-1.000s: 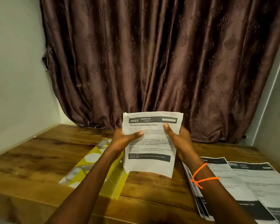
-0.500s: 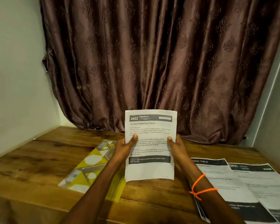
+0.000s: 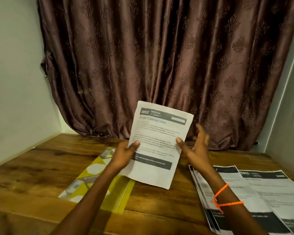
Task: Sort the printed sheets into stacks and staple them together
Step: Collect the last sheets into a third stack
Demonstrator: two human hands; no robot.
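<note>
Sheets (image 3: 157, 143) upright, top tilted left, in left hand (image 3: 126, 154).

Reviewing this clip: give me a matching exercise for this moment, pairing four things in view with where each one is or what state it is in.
Things:
1. sheet headed 2652
2. yellow folder
3. orange wristband
4. right hand

Places or states:
A. lying flat on the wooden table, on the left
B. fingers spread, only the thumb touching the paper's right edge
C. held up off the table, tilted, gripped by the left hand
D. wrapped around the right wrist

Pairs: 1-C, 2-A, 3-D, 4-B
</note>
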